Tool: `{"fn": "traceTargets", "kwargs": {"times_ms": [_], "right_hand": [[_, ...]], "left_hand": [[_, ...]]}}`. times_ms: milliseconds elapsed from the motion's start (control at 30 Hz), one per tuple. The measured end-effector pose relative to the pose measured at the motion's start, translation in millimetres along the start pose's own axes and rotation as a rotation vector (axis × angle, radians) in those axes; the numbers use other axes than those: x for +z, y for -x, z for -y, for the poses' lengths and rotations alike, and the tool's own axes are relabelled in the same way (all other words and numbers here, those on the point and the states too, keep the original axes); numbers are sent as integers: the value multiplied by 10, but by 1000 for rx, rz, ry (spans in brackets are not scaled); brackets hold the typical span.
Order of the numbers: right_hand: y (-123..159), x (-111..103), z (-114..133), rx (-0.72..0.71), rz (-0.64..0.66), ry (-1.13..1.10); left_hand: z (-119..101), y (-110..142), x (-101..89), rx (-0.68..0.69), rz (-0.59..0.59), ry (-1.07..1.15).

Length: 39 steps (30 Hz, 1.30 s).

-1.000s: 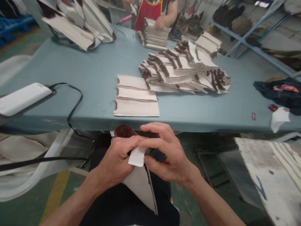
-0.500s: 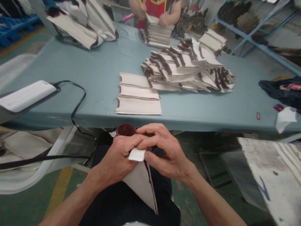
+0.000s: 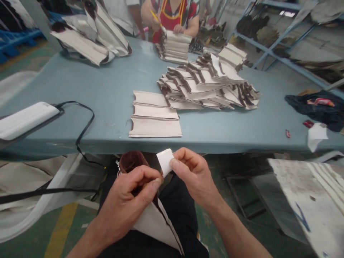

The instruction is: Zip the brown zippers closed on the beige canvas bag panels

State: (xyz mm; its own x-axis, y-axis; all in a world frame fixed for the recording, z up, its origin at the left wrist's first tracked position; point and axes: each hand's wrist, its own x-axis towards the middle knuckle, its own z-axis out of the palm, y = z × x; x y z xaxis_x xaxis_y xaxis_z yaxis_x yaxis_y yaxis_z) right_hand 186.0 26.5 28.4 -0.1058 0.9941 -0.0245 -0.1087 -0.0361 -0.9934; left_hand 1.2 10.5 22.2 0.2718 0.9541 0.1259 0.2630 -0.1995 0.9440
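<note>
Over my lap lies a beige lined piece (image 3: 154,224), rolled open at its dark brown end and pointed toward me at the bottom. My left hand (image 3: 127,200) pinches its edge between thumb and fingers. Just to the right, my right hand (image 3: 195,179) grips a small white slip (image 3: 164,161) between thumb and forefinger; the slip stands up above the piece, close to the left fingertips. Whether the slip touches the piece is hard to make out.
Ahead is a blue-green table (image 3: 107,82) with a short row of flat beige pieces (image 3: 156,127) and a large heap of beige-brown pieces (image 3: 209,82). A white device (image 3: 28,120) with a black strap sits left. Across the table, a person (image 3: 174,18) in a red apron handles a stack.
My hands have moved apart. The white slip went from under my fingers, between both hands, up into my right hand alone. The left hand still grips the beige lined piece.
</note>
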Motion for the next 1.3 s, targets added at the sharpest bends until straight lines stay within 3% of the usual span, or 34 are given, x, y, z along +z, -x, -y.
{"fn": "traceTargets", "kwargs": {"times_ms": [133,300,367,533,633,867,1033,1167,1233,1300], "right_hand": [[15,11,-40,-102,-30,166],[38,10,-111,-610,-147,732],[46,20,-105,-742,-177,862],[72,77,-59,-838,-129,951],[86,102,-90,-851,-93,955],[103,89,-111,-898,-16,994],[125,81,-83,-816,39,868],[131,73,-105,-650,-21,679],[122,59,-115,-484,-94,591],[107,49,-123,-297,-53,462]], "left_hand": [[33,24,-12,-109,-26,66],[24,47,57,-112,-132,58],[12,57,105,-88,-198,11],[-5,72,191,-41,-193,-52],[-15,80,200,-16,-191,-48],[-21,87,157,-129,-159,101],[33,62,159,-200,-170,134],[48,56,160,-205,-152,115],[40,56,159,-191,-131,92],[31,58,159,-170,-118,58]]}}
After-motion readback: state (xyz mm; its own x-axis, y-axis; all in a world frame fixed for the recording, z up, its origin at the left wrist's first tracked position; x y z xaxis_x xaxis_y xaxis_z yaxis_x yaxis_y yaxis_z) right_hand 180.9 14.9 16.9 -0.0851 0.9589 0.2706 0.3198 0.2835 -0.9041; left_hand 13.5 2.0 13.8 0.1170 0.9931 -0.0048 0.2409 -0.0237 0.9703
